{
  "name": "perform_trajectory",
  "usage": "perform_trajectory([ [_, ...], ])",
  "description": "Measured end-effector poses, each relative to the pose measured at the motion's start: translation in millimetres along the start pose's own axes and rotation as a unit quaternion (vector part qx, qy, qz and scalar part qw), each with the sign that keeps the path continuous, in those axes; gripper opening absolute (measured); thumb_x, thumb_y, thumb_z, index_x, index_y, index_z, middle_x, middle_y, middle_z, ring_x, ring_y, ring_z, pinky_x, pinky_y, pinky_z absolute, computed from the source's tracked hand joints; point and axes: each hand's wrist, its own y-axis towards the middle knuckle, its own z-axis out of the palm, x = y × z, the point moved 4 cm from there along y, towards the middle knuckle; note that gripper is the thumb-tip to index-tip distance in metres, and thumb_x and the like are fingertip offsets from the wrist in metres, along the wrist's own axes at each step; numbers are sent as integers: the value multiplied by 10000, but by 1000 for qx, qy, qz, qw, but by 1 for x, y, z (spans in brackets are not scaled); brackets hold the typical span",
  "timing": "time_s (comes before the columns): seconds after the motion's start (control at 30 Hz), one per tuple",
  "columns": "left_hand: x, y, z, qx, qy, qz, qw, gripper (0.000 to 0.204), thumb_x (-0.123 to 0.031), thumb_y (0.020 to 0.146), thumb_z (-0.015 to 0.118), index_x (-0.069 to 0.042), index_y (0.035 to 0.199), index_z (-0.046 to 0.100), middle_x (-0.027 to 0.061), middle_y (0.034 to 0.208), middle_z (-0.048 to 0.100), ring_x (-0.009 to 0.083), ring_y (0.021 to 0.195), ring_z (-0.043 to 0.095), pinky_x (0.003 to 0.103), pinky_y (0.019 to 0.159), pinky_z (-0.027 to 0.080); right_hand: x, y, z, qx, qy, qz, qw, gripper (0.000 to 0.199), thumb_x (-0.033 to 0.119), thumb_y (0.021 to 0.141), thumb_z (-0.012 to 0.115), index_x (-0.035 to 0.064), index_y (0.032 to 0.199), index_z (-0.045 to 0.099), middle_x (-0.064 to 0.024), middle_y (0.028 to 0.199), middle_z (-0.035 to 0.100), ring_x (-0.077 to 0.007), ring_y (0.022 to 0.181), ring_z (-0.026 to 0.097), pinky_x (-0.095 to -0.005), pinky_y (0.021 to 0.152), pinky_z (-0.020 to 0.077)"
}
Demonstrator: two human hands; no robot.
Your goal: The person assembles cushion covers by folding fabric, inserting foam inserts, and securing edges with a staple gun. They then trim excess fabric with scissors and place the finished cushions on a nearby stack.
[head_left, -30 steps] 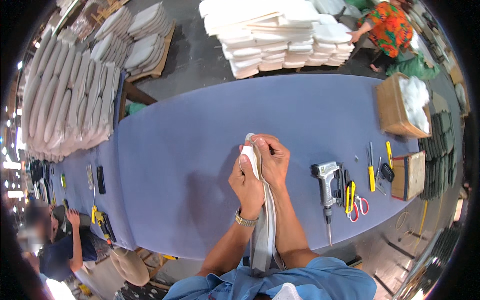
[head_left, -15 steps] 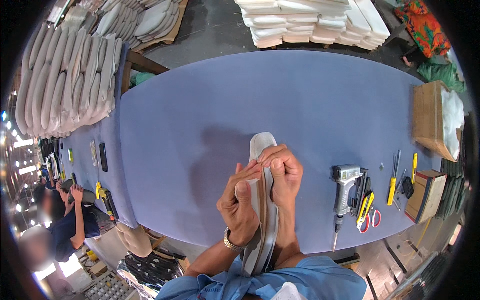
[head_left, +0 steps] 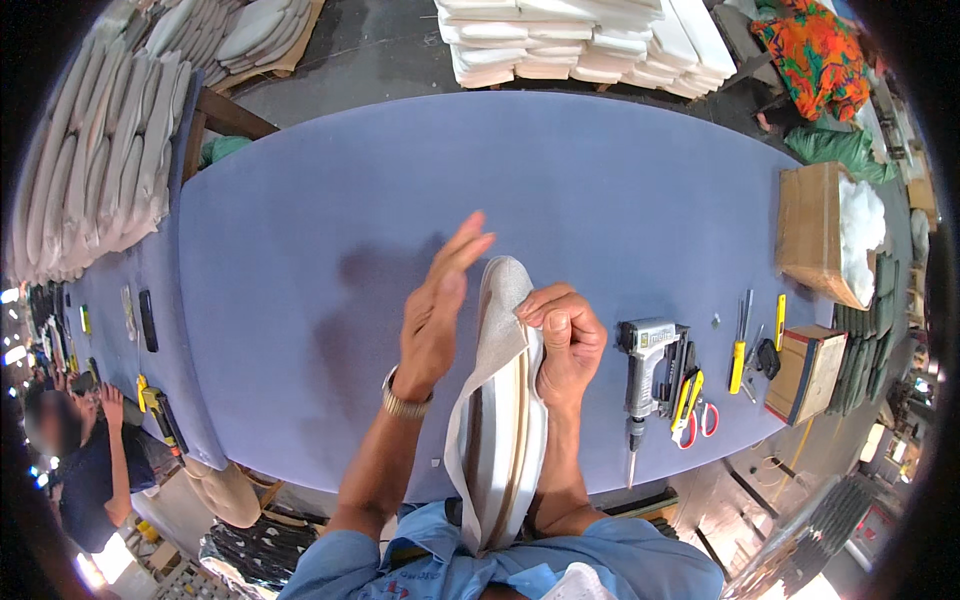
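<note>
R hand (head_left: 568, 345): grip pinched shut on the top edge of the grey fabric cover (head_left: 497, 400), thumb over the fabric, fingers curled behind. L hand (head_left: 437, 310): grip spread flat, fingers straight & together, palm toward the fabric's left face, just beside it; can't tell if it touches. Metal wristwatch (head_left: 403, 402) on the L wrist.

The cover wraps a long curved cushion piece held upright on edge betw. the hands, upper end over the tabletop, lower end down at the person's blue shirt (head_left: 610, 565). White padding & a brown strip show inside the open seam facing the camera.

Under it all: wide blue tabletop (head_left: 330, 240). Just R of the R hand lies a pneumatic staple gun (head_left: 645, 370), nose toward the near edge. Beside that, a yellow utility knife (head_left: 688, 395) & red-handled scissors (head_left: 705, 420). Further R: yellow-handled screwdriver (head_left: 738, 350), another small yellow tool (head_left: 780, 307), a small brown box (head_left: 808, 372). Far R, an open cardboard box (head_left: 808, 225) w/ white stuffing.

Beyond the tabletop: stacks of white foam pads (head_left: 570, 40). Far L: rows of grey cushion pieces (head_left: 95, 165). Lower L, another person (head_left: 85, 450) in a dark top; top R, someone in an orange patterned garment (head_left: 815, 55).
</note>
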Motion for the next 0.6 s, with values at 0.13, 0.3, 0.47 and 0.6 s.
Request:
perform_trajectory([
  [0.13,4,19,24,82,1,28,996,455,-286,1119,373,10,1345,634,161,1428,612,324,1444,456,489,1211,299,5,6,-1,-1,-66,-21,998,316,276,1011,671,16,836,630,-115,865,675,-177,838,616,-326,802,489],
  [0.3,3,23,22,95,-1,9,995,426,-253,1114,384,4,1329,646,156,1390,641,335,1423,482,481,1199,317,-2,4,7,-34,-24,-5,999,361,318,1002,683,38,782,624,-96,836,676,-162,821,602,-300,760,462],
  [0.47,-3,23,21,111,1,20,994,418,-212,1102,380,23,1345,627,187,1412,615,369,1441,451,489,1196,315,-5,-3,8,-26,-22,-27,999,396,360,1008,665,54,765,604,-91,821,665,-152,776,574,-295,721,447],
  [0.6,-8,15,28,101,25,28,994,436,-189,1083,387,46,1409,558,215,1476,550,401,1469,398,505,1207,290,-4,-8,3,-24,-26,-30,999,393,366,1012,657,69,761,605,-84,824,674,-146,752,563,-301,707,441],
])
